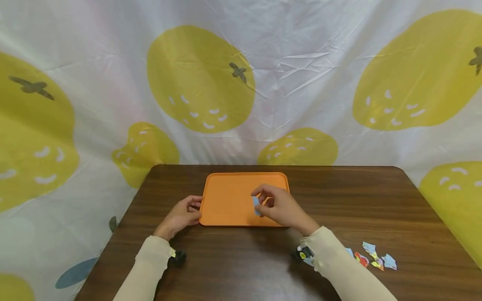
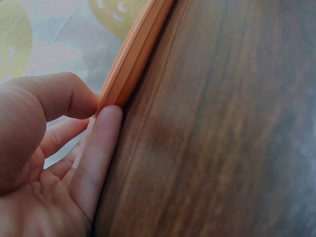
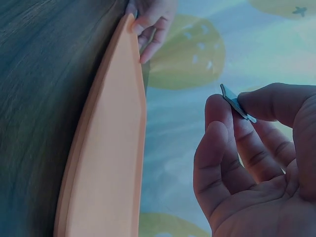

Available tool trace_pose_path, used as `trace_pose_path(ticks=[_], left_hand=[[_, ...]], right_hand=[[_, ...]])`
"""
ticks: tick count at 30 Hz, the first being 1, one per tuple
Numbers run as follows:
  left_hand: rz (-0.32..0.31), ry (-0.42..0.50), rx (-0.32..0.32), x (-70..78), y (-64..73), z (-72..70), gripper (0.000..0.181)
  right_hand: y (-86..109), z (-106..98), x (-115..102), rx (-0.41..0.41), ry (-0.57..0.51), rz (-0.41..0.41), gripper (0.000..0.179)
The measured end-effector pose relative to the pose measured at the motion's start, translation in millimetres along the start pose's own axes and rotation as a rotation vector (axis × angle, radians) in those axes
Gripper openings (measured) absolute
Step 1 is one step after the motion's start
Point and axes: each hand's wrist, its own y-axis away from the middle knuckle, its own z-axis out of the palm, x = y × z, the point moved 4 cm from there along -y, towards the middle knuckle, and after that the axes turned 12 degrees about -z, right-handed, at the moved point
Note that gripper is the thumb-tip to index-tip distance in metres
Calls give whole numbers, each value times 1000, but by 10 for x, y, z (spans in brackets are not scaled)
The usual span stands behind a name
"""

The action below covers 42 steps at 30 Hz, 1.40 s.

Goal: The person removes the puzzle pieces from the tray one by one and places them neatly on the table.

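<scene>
An orange tray [image 1: 226,200] lies on the table. At its left side, my left hand [image 1: 180,217] grips the rim, thumb and fingers against the near-left corner; the left wrist view shows the thumb and a finger [image 2: 98,153] on the tray's edge [image 2: 133,59]. Above the right half of the tray, my right hand [image 1: 282,207] pinches a small light-blue puzzle piece [image 1: 256,205] between thumb and fingers. From the right wrist view, this thin flat piece [image 3: 234,102] appears nearly edge-on, raised clear of the tray.
Several loose jigsaw pieces [image 1: 370,248] lie right of the right forearm, blue, red and yellow; the sleeve partly covers some. The dark wooden table [image 1: 233,263] ends at a curtain [image 1: 293,100] printed with yellow fruit. A small camera [image 1: 303,252] is on the right wrist.
</scene>
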Motion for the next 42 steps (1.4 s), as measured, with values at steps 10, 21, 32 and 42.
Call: trace_pose_path(ticks=[10, 21, 32, 42], left_hand=[[3, -2, -13, -16, -2, -3, 58], [-6, -8, -12, -17, -26, 14, 58], [-34, -9, 21, -41, -24, 5, 56], [13, -11, 8, -28, -20, 21, 57]], right_hand=[[209, -199, -47, 24, 33, 25, 31], [529, -424, -13, 98, 69, 112, 31], [723, -583, 3, 122, 98, 110, 27], [960, -696, 84, 121, 126, 79, 24]])
